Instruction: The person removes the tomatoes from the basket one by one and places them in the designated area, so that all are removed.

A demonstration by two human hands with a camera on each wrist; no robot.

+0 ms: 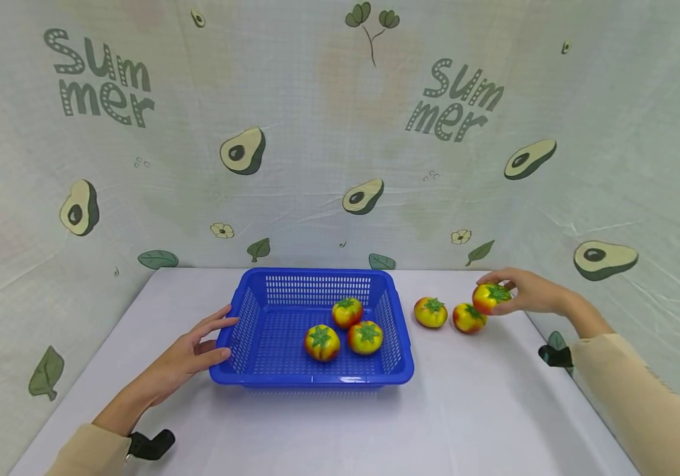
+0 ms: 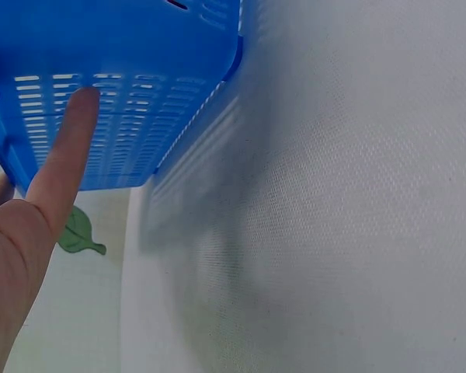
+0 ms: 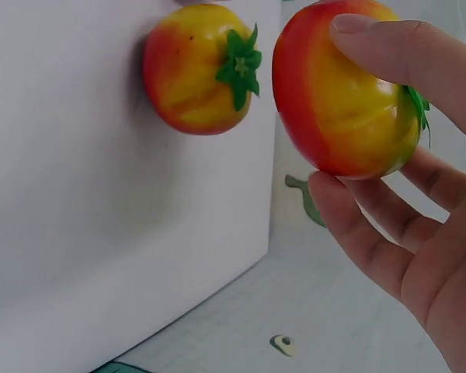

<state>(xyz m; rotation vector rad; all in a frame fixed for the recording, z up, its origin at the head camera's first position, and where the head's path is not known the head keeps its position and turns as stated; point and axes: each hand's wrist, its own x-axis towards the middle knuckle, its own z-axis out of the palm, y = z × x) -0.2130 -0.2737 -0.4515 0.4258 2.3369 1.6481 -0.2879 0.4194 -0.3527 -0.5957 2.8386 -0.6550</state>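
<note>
While the right hand (image 1: 527, 291) grips one red-yellow fruit (image 1: 485, 301), two fruits (image 1: 431, 313) lie nearby on the desk (image 1: 464, 410). Three others (image 1: 365, 338) sit in one blue basket (image 1: 316, 379), the left hand (image 1: 182, 357) touching its side, fingers straight.

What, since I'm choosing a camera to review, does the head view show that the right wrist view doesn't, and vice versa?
Head only: the left hand, touching a blue, perforated, rectangular plastic basket with three round red-and-yellow fruits with green leafy tops inside.

Right wrist only: a visible gap between the held red-and-yellow fruit and the nearest loose fruit.

Both: the right hand gripping that fruit, the white tabletop, pale cloth printed with avocados.
</note>
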